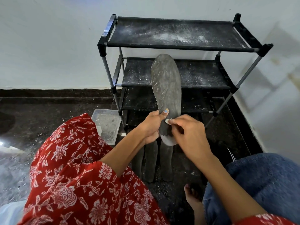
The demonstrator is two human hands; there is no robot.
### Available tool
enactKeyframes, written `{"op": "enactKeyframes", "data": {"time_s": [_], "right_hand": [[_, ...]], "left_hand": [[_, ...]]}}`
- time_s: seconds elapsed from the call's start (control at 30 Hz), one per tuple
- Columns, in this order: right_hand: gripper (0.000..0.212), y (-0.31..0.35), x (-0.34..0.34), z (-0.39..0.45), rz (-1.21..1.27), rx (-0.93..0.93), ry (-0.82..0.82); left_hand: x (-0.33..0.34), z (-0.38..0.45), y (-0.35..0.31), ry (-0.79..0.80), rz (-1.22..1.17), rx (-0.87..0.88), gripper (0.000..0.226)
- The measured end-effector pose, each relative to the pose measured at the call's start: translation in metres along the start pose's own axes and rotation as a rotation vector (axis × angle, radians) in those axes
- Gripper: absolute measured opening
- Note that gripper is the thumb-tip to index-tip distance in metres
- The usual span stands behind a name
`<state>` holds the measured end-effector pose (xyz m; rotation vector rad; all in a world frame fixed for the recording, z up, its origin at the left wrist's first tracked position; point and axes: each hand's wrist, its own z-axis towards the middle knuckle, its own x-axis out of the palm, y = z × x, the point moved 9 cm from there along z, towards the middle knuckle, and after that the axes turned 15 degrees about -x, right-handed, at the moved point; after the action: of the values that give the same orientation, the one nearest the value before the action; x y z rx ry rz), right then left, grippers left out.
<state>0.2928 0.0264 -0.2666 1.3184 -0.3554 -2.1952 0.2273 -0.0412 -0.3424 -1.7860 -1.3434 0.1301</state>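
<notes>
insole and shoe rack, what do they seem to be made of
Insole: thin, dull grey, probably foam or rubber; pressed wavy marks, and a darker patch near the heel where the top layer looks peeled. Shoe rack: shelves look like matt black woven fabric, dusted white; tubes look like grey metal, joints like glossy black plastic.

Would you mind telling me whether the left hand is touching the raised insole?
Touching: the head view shows the left hand gripping the raised insole, thumb across its face.
</notes>
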Motion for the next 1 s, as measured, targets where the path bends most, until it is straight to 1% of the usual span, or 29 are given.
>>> {"op": "enactKeyframes", "data": {"time_s": [0.1,0.23,0.27,0.3,0.37,0.4,0.47,0.6,0.7,0.77,0.87,0.93,1.0], "right_hand": [[0.021,-0.002,0.01,-0.004,-0.004,0.032,0.062],[0.01,-0.005,0.025,-0.015,0.065,0.103,0.173],[0.009,-0.005,0.023,-0.015,0.085,0.109,0.153],[0.011,-0.005,0.016,-0.012,0.087,0.098,0.094],[0.016,-0.003,-0.001,-0.006,0.012,0.044,-0.041],[0.018,-0.003,-0.006,-0.003,-0.048,0.024,-0.071],[0.021,-0.004,-0.007,0.001,-0.133,0.013,-0.05],[0.019,-0.003,0.002,-0.002,-0.132,0.013,0.02],[0.01,-0.012,0.005,-0.01,-0.089,0.114,0.052],[0.011,-0.015,-0.001,-0.012,-0.064,0.153,0.009],[0.018,-0.006,-0.016,-0.004,-0.044,0.068,-0.127],[0.02,-0.004,-0.017,0.0,-0.074,0.036,-0.128],[0.02,-0.007,-0.015,-0.001,-0.069,0.071,-0.108]], "left_hand": [[-0.001,0.0,0.002,-0.016,-0.004,-0.008,0.026],[-0.006,0.002,0.0,-0.042,-0.002,0.004,0.036],[-0.008,0.002,-0.001,-0.05,-0.008,0.007,0.036],[-0.008,0.003,-0.001,-0.052,-0.011,0.012,0.035],[-0.006,0.004,-0.002,-0.036,-0.013,0.019,0.03],[-0.005,0.004,-0.001,-0.024,-0.015,0.018,0.027],[-0.003,0.005,0.0,0.002,-0.036,0.008,0.025],[-0.003,0.004,0.0,0.035,-0.071,0.008,0.03],[-0.002,0.004,0.0,0.048,-0.047,0.01,0.032],[-0.003,0.004,0.001,0.041,-0.033,0.019,0.031],[-0.003,0.005,-0.001,0.035,-0.019,0.031,0.026],[-0.001,0.005,0.0,0.046,-0.028,0.025,0.025],[-0.002,0.005,0.0,0.05,-0.047,0.025,0.026]]}}
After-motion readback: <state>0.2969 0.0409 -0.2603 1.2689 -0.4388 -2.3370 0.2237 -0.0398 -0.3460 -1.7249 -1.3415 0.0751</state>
